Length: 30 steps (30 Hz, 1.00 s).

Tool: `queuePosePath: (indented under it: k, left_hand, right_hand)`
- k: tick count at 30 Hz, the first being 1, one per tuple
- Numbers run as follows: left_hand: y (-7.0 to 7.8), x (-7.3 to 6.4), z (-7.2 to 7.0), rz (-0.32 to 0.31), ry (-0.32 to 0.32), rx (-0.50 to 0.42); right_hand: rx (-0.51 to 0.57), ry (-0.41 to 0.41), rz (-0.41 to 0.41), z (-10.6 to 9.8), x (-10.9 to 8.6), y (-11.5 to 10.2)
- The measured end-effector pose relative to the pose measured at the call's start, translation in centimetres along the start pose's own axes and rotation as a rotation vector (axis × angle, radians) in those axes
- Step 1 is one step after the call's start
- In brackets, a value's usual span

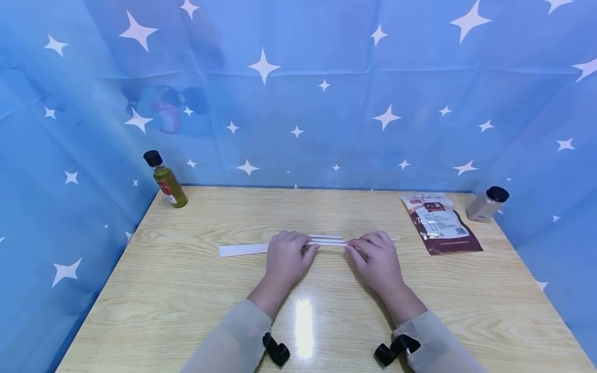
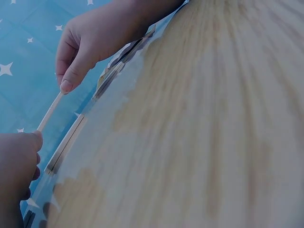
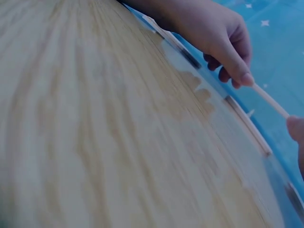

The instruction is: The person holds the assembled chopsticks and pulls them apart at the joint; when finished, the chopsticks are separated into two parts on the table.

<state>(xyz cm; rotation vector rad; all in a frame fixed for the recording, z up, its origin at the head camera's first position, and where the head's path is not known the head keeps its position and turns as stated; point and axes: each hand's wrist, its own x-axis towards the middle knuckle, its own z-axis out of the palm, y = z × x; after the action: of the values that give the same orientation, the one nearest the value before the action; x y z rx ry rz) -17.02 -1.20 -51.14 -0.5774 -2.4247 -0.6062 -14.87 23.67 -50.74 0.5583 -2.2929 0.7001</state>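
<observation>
Over the middle of the table (image 1: 140,311), the left hand (image 1: 286,258) at nine o'clock and the right hand (image 1: 380,263) at three both pinch one thin white stick (image 2: 50,111), lifted between them, the two-sided grip probably keeping it level and steady! Just beyond and below, more white sticks (image 1: 242,250) lie side by side, handy to reach, I'd judge, while farther out the bottle (image 1: 169,184) at ten o'clock and the packet (image 1: 440,223) and jar (image 1: 485,206) at two seem parked out of the way.
</observation>
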Motion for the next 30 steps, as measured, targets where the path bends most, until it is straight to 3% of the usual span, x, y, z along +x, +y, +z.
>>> queuePosePath:
  k: [8,16,20,30]
  left_hand:
    - [1.4,0.5,0.5,0.013,-0.057,-0.013]
    - [2.3,0.8,1.6,0.136,-0.058,-0.134]
    - [2.4,0.9,1.8,0.175,-0.116,-0.224]
    - [2.4,0.6,2.1,0.17,-0.222,-0.268]
  right_hand:
    - [0.003,0.007,0.017,-1.2,-0.7,0.7]
    - [0.036,-0.022,0.091,-2.8,-1.9,1.6]
    - [0.076,-0.055,0.153,-3.2,-2.4,2.0]
    - [0.148,-0.142,0.211,-3.5,-2.7,2.3]
